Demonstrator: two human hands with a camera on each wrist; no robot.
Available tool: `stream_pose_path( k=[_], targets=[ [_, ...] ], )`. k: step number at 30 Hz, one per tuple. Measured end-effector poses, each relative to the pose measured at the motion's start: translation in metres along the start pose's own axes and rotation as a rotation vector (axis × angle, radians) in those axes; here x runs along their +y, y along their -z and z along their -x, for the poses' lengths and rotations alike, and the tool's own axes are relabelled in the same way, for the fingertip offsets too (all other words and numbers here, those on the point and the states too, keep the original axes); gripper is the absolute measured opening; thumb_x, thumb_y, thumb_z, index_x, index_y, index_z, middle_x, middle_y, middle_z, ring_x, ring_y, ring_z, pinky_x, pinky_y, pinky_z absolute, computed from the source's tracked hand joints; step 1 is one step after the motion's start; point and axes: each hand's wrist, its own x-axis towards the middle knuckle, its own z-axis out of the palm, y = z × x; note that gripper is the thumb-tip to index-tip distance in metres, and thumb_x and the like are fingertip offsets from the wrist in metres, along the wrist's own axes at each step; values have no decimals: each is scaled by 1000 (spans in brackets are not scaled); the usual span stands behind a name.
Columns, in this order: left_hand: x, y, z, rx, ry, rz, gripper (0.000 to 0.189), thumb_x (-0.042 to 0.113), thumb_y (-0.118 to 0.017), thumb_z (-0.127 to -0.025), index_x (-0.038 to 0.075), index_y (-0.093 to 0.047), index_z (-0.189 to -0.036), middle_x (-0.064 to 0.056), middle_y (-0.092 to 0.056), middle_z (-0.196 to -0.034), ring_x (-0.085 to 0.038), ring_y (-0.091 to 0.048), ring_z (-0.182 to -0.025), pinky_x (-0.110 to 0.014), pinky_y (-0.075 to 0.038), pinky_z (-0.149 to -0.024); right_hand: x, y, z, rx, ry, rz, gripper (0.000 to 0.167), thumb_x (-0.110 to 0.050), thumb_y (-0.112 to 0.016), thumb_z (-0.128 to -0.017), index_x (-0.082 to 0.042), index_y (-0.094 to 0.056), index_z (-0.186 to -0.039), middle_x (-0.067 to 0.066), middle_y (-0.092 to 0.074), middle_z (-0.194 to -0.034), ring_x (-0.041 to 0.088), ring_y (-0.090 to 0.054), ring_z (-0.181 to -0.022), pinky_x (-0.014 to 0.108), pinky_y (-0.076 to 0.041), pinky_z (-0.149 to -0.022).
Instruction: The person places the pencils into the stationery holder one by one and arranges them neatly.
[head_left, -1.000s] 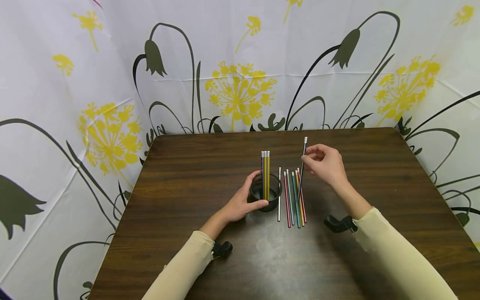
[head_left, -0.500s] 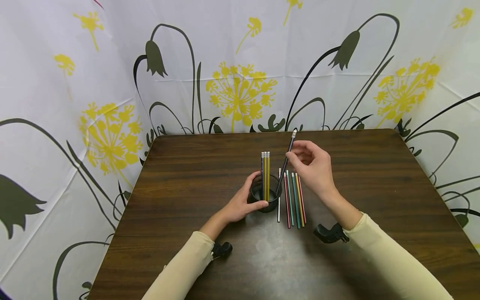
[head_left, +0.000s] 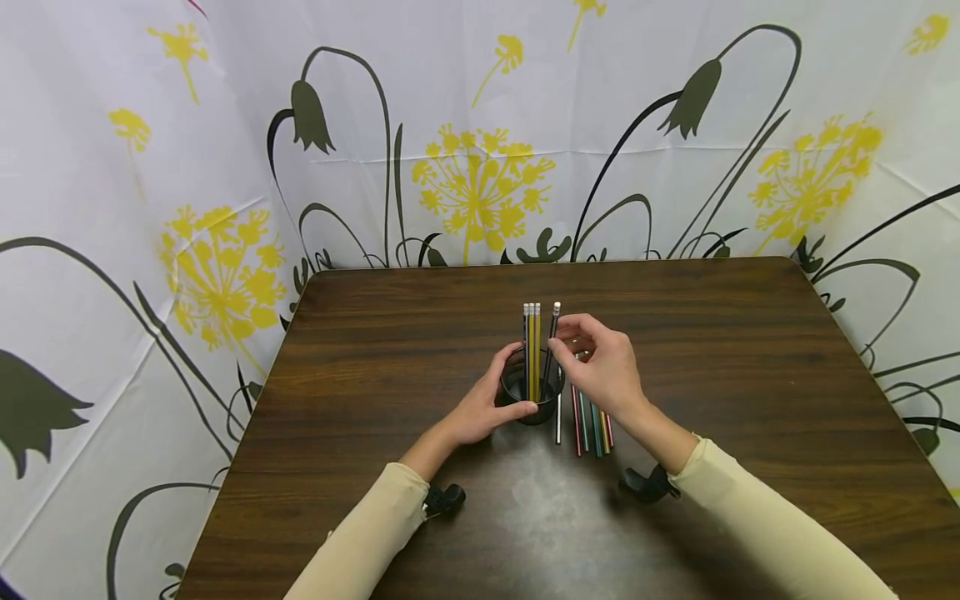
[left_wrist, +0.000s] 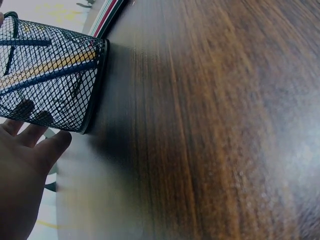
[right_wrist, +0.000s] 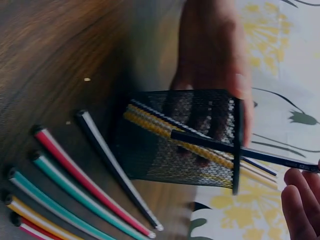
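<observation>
My left hand [head_left: 476, 408] holds a black mesh pencil cup [head_left: 546, 414] round its left side, thumb at the front rim. Several pencils [head_left: 532, 350], yellow and dark, stand together inside it. My right hand [head_left: 603, 367] pinches a dark pencil [head_left: 553, 327] near its eraser end, with the lower part inside the cup's right side. In the right wrist view this dark pencil [right_wrist: 270, 158] slants across the rim, its lower end partway down the cup. Through the mesh [left_wrist: 55, 107] in the left wrist view, a yellow and a dark-blue pencil show.
Several loose pencils [head_left: 596, 429], red, green and yellow, lie side by side right of the cup, partly under my right hand. A dark pencil [right_wrist: 117, 167] lies nearest the cup. Behind the brown wooden table [head_left: 375, 333] hangs a flowered white curtain [head_left: 480, 83].
My right hand has carried the dark pencil left from above the loose pencils, then lowered it into the cup, where it now stands more upright. The left hand and cup have stayed put.
</observation>
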Motion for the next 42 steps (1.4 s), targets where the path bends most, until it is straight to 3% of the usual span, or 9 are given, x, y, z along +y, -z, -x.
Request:
stream_pose_path(
  k=[16,27,33,42],
  targets=[
    [2,0,0,-12,6,6,87,24,-74,-90,28,-16,-154,1,-38,-148,-16,-40,-133,-49,-27,-111,17,-10,14,-88,-18,70,17,-8,-74,-86,-8,-68,-102,1,-72,-88,8,-66,-67,35,-55,-61],
    [2,1,1,-11,32,-1,85,23,-72,-91,31,-15,-153,2,-37,-148,-15,-39,-134,-47,-27,-112,21,-11,12,-80,5,77,17,-6,-76,-84,-7,-67,-99,3,-71,-86,12,-67,-67,39,-56,-61],
    [2,0,1,-6,22,-3,86,19,-72,-91,29,-15,-153,-1,-37,-149,-18,-38,-135,-50,-27,-112,23,-11,8,-100,-64,97,18,-9,-77,-85,-8,-67,-100,1,-71,-86,12,-67,-69,32,-55,-62],
    [1,0,0,-12,34,-2,85,21,-72,-91,29,-15,-153,2,-36,-149,-15,-39,-134,-48,-27,-112,25,-12,-1,-124,-145,127,17,-12,-76,-87,-7,-68,-101,1,-71,-86,13,-64,-66,31,-51,-58]
  ],
)
